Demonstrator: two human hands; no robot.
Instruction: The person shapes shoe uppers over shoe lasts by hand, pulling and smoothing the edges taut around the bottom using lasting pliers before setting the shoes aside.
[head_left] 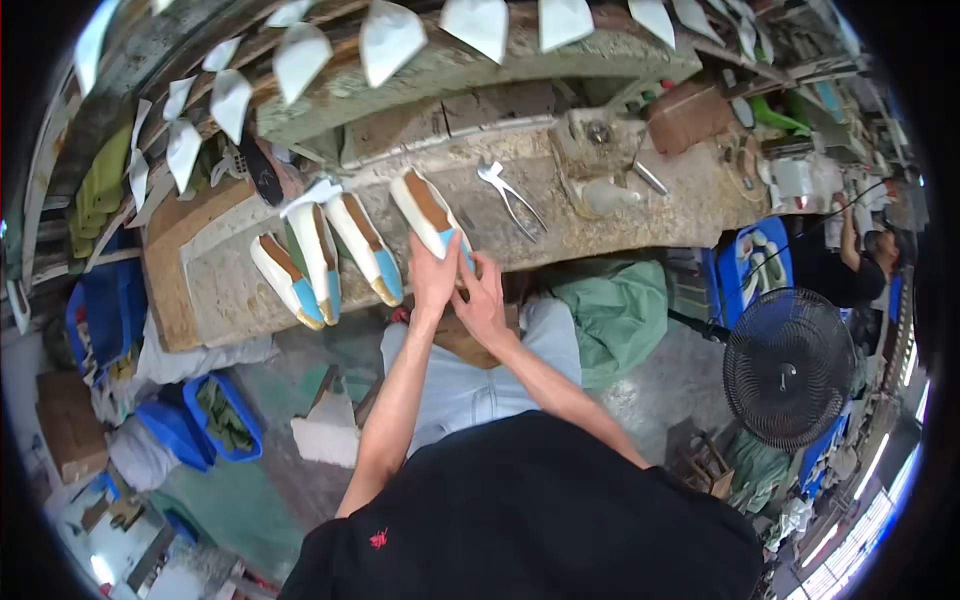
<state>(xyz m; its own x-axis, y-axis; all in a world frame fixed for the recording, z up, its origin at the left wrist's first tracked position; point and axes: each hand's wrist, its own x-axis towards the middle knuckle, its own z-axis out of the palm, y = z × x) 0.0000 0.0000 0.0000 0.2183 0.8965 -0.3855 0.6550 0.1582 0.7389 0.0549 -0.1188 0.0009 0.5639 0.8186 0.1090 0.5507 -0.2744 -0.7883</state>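
Observation:
A white shoe (pixel 412 212) with a brown inside and a light blue end lies at the front edge of the workbench (pixel 620 215). My left hand (pixel 434 272) is closed around its near, blue end. Beside it, my right hand (pixel 483 298) has its fingers bent and pinched against the same end; the fingertips are partly hidden. To the left rest three similar shoes: an outer one (pixel 272 262), a middle one (pixel 312 240) and a nearer one (pixel 352 228), with blue and tan ends. Metal pincers (pixel 512 200) lie with handles apart to the right of the held shoe.
White pointed pieces (pixel 392 42) hang along the rack above the bench. A black fan (pixel 788 368) stands at the right, near a blue crate (pixel 755 262) of shoes. Green cloth (pixel 615 320) lies beside my legs. Another person (pixel 868 265) is at the far right.

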